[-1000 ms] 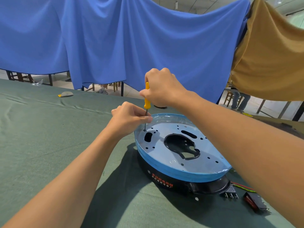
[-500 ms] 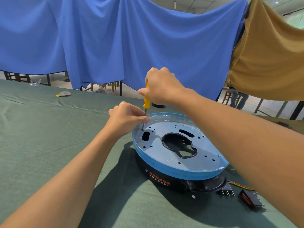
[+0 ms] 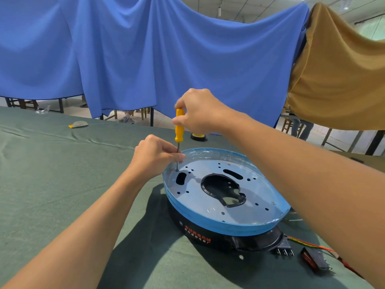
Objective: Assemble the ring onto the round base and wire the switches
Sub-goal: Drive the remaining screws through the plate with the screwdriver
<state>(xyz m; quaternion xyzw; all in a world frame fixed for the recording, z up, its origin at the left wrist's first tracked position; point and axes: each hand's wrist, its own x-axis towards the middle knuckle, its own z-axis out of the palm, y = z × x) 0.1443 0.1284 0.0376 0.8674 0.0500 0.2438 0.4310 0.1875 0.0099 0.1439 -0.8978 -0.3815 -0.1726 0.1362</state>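
Standing upright, the screwdriver points tip-down into a hole near the rim of the blue ring, directly below the right hand, which grips its yellow handle; the left hand pinches the shaft. The ring sits atop the black round base.

left of left hand: bare green surface, loads of room to pass. right of it: round base with blue ring, rim right beside hand, blocks low route. screwdriver upright between hands. tape roll just beyond right hand. switch, wires on surface near right forearm.
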